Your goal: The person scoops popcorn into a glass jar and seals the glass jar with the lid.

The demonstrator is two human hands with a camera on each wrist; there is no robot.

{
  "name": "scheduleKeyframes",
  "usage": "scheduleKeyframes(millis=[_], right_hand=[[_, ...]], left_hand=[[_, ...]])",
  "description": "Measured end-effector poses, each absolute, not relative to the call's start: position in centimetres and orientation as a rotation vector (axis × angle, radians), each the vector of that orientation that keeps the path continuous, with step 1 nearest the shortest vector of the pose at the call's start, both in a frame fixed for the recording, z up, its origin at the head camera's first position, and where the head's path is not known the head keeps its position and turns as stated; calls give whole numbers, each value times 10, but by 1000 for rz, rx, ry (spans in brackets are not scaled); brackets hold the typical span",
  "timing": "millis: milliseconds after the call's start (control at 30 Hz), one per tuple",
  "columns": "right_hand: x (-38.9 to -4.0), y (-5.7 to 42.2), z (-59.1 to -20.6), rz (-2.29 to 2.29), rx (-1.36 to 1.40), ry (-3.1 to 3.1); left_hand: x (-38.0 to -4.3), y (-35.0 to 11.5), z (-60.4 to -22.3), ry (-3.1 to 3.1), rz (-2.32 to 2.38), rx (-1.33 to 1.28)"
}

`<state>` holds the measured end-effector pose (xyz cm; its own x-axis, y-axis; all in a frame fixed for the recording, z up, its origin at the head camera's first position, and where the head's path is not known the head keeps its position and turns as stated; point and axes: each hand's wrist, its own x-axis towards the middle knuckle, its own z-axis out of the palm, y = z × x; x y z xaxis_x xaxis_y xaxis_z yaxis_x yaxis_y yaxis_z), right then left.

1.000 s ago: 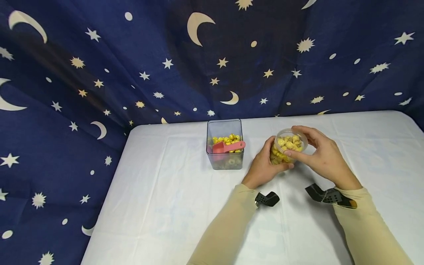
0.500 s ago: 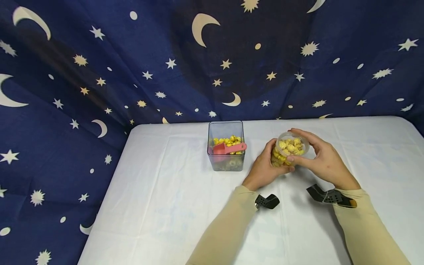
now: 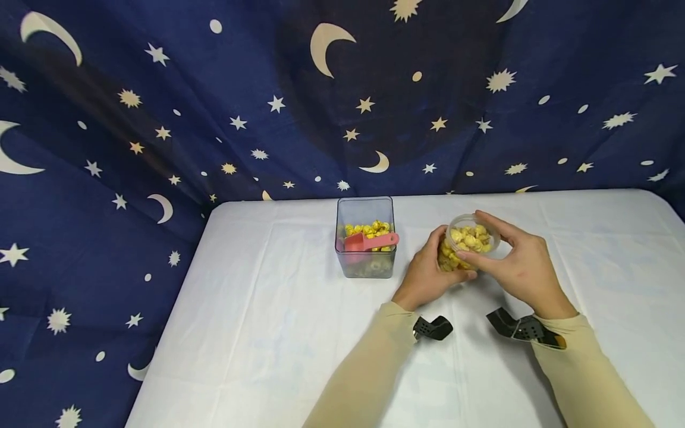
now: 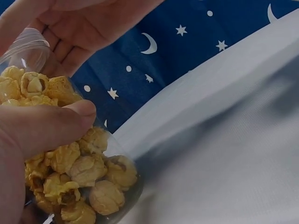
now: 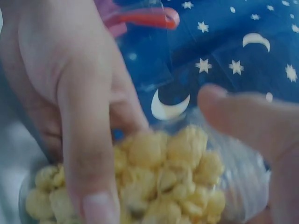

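Note:
A clear plastic jar [image 3: 468,241] full of yellow popcorn is held between both hands, tilted, right of the table's middle. My left hand [image 3: 428,273] grips its body from the left, the thumb lying across its side in the left wrist view. My right hand [image 3: 521,264] holds the round clear top of the jar, with the thumb on the near side and the fingers on the far side. Whether a separate clear lid sits on that top, I cannot tell. Popcorn [image 4: 88,172] shows through the jar's wall in the left wrist view.
Left of the hands stands a grey see-through square container [image 3: 365,267] with popcorn [image 3: 377,227] in it. A pink scoop [image 3: 371,241] lies inside, its handle reaching over the right rim. White cloth [image 3: 278,345] covers the table; a dark blue starry curtain [image 3: 241,89] hangs behind.
My right hand has turned slightly about the jar's top, its wrist shifting left and its thumb moving left along the rim. The left hand keeps its hold, and the view has tilted slightly.

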<state>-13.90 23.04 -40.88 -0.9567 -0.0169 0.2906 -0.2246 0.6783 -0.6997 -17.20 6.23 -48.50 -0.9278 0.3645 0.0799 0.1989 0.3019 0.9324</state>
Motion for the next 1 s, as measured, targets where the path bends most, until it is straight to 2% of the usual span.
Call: scheduleKeyframes(millis=[600, 867, 1000], right_hand=[[-137, 205, -415, 924, 73, -2398], [-136, 207, -413, 1017, 48, -2480], [-139, 219, -410, 1230, 117, -2580]], left_hand=[[-173, 61, -484, 2448, 1724, 515], [-173, 61, -484, 2446, 1717, 529], [-173, 63, -484, 2432, 1724, 529]])
